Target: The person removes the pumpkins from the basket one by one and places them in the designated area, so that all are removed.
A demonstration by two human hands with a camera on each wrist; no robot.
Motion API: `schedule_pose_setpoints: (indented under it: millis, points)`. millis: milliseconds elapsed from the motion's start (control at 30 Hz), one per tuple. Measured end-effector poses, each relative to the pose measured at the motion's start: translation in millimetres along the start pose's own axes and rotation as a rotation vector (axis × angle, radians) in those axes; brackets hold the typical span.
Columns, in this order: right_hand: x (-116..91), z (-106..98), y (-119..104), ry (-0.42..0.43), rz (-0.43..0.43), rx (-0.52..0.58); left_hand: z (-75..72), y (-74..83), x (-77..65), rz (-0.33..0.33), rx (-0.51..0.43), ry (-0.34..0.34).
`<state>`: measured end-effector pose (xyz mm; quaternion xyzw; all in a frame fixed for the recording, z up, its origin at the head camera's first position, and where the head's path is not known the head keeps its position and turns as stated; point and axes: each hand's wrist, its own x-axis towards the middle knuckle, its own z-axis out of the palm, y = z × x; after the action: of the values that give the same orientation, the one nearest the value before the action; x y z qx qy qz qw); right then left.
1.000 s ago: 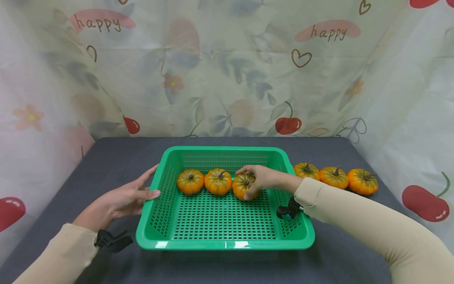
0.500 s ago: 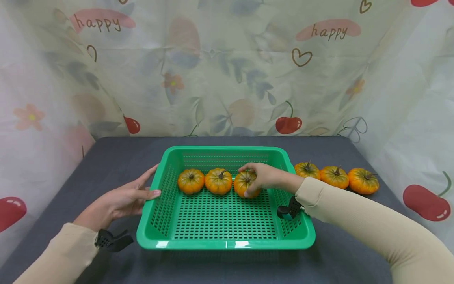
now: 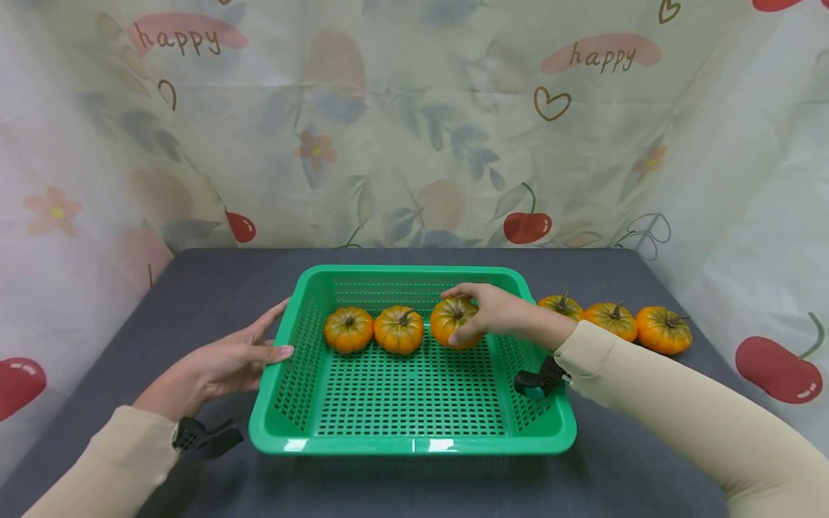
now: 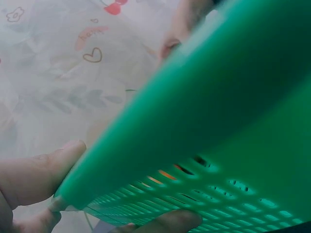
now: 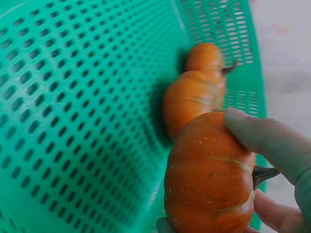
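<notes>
A green perforated plastic basket stands in the middle of the table. My left hand grips its left side, thumb at the rim and fingers against the outer wall. Inside the basket, my right hand holds a small orange pumpkin between thumb and fingers, its stem towards the palm in the right wrist view. Two more small pumpkins sit side by side to its left, one at the far left and one in the middle.
Outside the basket to the right, three small pumpkins stand in a row on the dark table: a near-basket one, a middle one and an outer one. A printed curtain hangs around the back and sides.
The right hand has raised the pumpkin and shifted it to the right, away from the middle one. The left hand and the basket have stayed in place.
</notes>
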<state>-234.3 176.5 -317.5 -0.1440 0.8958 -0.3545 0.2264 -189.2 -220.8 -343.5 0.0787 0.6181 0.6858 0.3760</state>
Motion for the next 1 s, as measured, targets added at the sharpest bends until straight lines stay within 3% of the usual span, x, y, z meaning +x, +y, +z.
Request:
schedule_pose_setpoints:
  millis: [600,1000]
  points:
    - [-39,-50,-5,0.092,-0.125,0.130,-0.2,0.5,0.2,-0.003,-0.002,0.005]
    - [-78,-75,-1,0.201,-0.081,0.119,0.1,0.0,-0.1,-0.003,0.007,0.005]
